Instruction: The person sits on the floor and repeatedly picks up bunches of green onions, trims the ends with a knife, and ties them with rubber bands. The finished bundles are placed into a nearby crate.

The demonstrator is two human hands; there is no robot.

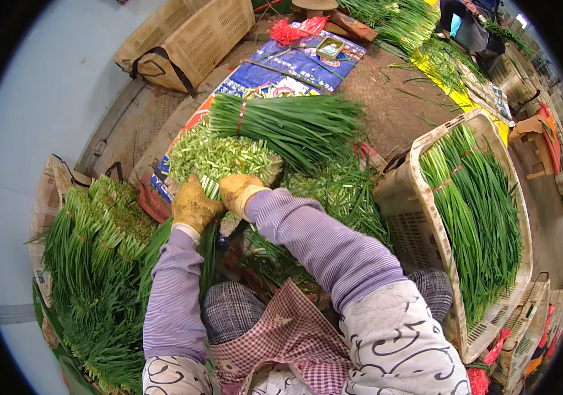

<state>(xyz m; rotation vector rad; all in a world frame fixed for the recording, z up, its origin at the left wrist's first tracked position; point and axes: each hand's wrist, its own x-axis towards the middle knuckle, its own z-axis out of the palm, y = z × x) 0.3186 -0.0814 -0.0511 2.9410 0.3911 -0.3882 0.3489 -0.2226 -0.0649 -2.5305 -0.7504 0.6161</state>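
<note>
My left hand (195, 205), in a soiled yellow glove, is closed around a bunch of green garlic chives (208, 247); the pale stem ends (211, 186) show between my hands and the leaves hang down towards my lap. My right hand (242, 192), gloved likewise, is beside it with curled fingers near the stem ends; whether it grips them cannot be told. Just beyond both hands lies a heap of cut stem pieces (222, 153). Behind that heap rests a large chive bundle (286, 118) tied with a red band.
At right a plastic crate (419, 192) holds banded chives. More banded bundles (98, 237) fill the left side. Loose leaves (340, 192) lie right of the heap. A blue printed sheet (286, 64) bears red ties (296, 30) and a small box (329, 48). Another person (474, 24) is at top right.
</note>
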